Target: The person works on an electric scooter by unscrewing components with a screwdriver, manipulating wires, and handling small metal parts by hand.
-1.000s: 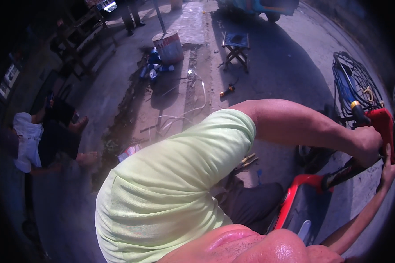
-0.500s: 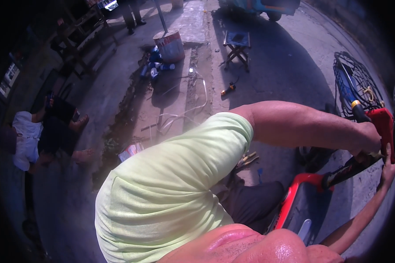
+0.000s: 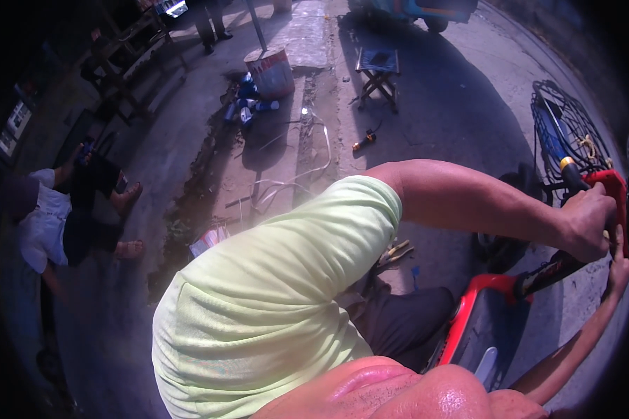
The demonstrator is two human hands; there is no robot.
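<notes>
At the right edge, both my hands are at the red panel [image 3: 615, 183] on the front of a red and black scooter [image 3: 468, 307]. My left hand [image 3: 588, 218] reaches across from a light green sleeve. Its fingers are curled closed against the panel's lower part, and whatever they hold is hidden. From below comes my right hand [image 3: 616, 269], with a finger stretched up along the panel's edge and the others apart. A black handlebar grip [image 3: 573, 174] with a yellow ring stands just beyond my left hand.
Yellow-handled pliers [image 3: 396, 253] lie on the ground near my knee. Farther off are a yellow and black power tool [image 3: 363, 142], a folding stool [image 3: 377, 66] and a rusty bucket [image 3: 270, 73] with a pole. A person [image 3: 49, 216] sits at the left. Cables [image 3: 580, 119] are heaped at right.
My left hand has risen along the red panel, and its fingers now curl against it. My right hand stays nearly still. The seated person at the left has shifted posture.
</notes>
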